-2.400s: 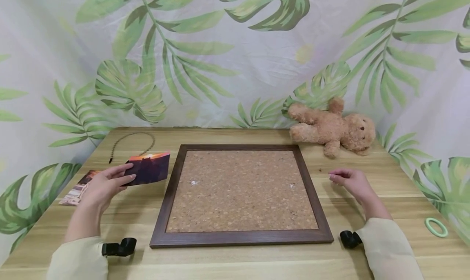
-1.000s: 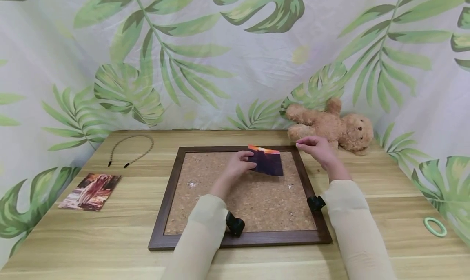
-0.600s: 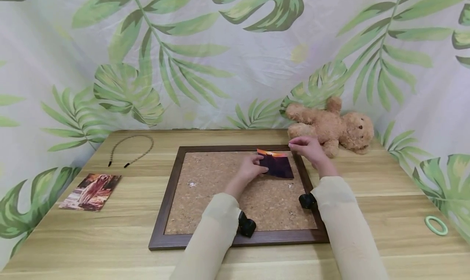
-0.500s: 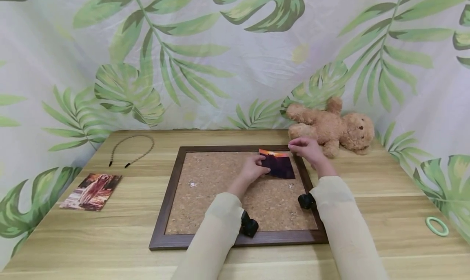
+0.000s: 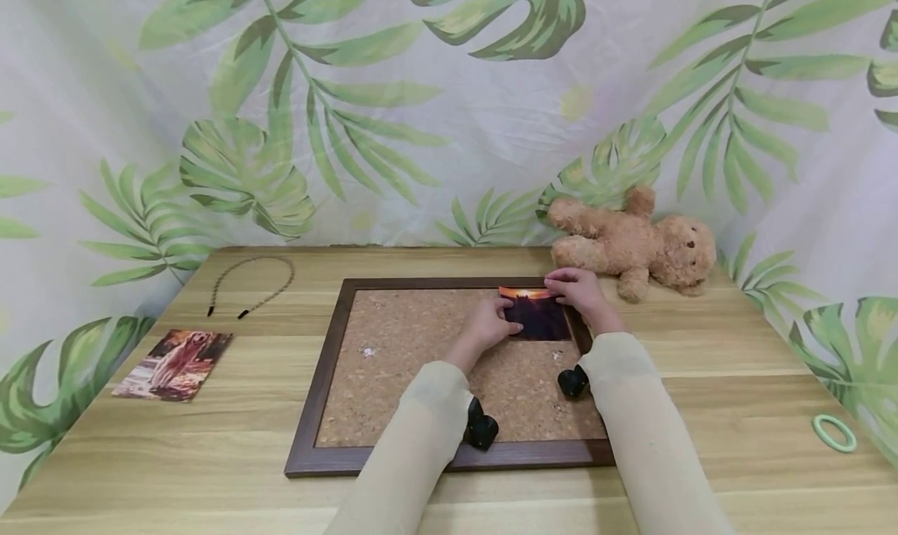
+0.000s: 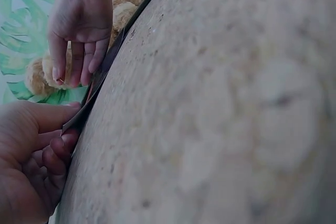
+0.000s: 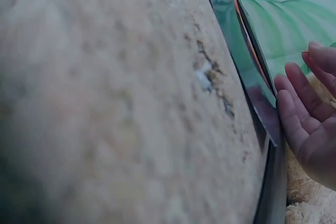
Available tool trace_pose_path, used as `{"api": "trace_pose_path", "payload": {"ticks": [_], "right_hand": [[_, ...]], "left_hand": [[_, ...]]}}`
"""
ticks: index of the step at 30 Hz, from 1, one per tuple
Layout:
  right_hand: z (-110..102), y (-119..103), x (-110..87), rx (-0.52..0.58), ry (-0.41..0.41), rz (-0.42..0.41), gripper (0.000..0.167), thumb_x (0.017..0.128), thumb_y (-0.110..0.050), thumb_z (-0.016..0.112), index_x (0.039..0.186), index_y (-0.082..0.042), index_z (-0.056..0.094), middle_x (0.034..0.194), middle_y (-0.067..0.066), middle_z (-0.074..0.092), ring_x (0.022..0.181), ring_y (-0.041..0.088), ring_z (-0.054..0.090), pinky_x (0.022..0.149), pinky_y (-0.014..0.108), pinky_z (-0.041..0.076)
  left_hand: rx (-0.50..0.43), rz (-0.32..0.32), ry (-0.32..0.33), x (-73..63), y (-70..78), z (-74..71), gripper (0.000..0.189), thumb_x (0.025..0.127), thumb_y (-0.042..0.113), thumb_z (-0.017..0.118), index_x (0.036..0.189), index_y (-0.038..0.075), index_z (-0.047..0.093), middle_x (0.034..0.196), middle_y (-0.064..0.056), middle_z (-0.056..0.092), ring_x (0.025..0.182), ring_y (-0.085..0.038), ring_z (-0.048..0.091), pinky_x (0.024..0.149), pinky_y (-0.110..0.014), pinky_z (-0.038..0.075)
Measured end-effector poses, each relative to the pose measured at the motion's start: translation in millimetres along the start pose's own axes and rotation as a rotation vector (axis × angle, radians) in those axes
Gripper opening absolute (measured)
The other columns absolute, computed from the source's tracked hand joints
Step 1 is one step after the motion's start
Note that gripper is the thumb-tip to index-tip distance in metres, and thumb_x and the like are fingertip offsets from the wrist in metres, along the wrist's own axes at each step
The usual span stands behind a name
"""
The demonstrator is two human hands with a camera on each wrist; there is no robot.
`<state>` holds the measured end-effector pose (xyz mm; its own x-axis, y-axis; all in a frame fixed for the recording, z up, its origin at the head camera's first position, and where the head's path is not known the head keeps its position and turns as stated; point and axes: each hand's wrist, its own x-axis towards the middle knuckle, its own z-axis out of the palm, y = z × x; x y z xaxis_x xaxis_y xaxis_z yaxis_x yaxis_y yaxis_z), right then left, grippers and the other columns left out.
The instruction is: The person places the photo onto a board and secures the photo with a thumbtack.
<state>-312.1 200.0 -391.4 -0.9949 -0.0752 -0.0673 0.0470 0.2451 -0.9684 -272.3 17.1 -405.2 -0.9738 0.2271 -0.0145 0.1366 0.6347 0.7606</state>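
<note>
My left hand [image 5: 487,324] pinches the left edge of a sunset photo [image 5: 536,320], thumb on the picture side. The photo is held against the upper right of a framed cork board [image 5: 407,379]. At the photo's top right corner is my right hand [image 5: 577,292], thumb and forefinger pinching a small pin [image 7: 305,52] whose thin metal point shows in the right wrist view. The other fingers of that hand lie close to the photo's edge. In the left wrist view, the photo [image 6: 89,95] looks slightly bowed off the cork.
A dog photo [image 5: 174,365] lies at the left of the table, with a braided headband [image 5: 252,263] behind it. A teddy bear [image 5: 631,239] lies at the back right, close to the right hand. A green ring [image 5: 834,434] is near the right edge.
My left hand has carried the sunset photo from the table's left side onto the board's upper right. My right hand has come from the right over to the photo's top corner.
</note>
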Motion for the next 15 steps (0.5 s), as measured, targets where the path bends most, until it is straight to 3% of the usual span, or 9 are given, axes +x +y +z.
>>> {"api": "trace_pose_path", "payload": {"ticks": [10,15], "right_hand": [[6.8,-0.6,1.9,-0.061,-0.017,0.005,0.031,0.084,-0.009,0.055,0.109,0.011,0.053,0.103,0.023,0.054,0.091,0.027,0.054,0.075,0.034,0.044],[15.7,5.8,5.7,-0.096,0.010,-0.042,0.025,0.083,-0.004,0.056,0.101,0.013,0.056,0.093,0.018,0.057,0.080,0.018,0.055,0.070,0.032,0.046]], "left_hand": [[0.026,-0.023,-0.014,1.8,3.0,0.8,0.049,0.073,0.021,0.069,0.116,0.005,0.055,0.064,0.001,0.047,0.054,-0.011,0.042,0.049,-0.022,0.032],[0.079,-0.012,-0.021,1.6,2.6,-0.2,0.049,0.073,0.022,0.068,0.117,0.005,0.054,0.066,-0.001,0.049,0.057,-0.013,0.045,0.052,-0.023,0.035]]}}
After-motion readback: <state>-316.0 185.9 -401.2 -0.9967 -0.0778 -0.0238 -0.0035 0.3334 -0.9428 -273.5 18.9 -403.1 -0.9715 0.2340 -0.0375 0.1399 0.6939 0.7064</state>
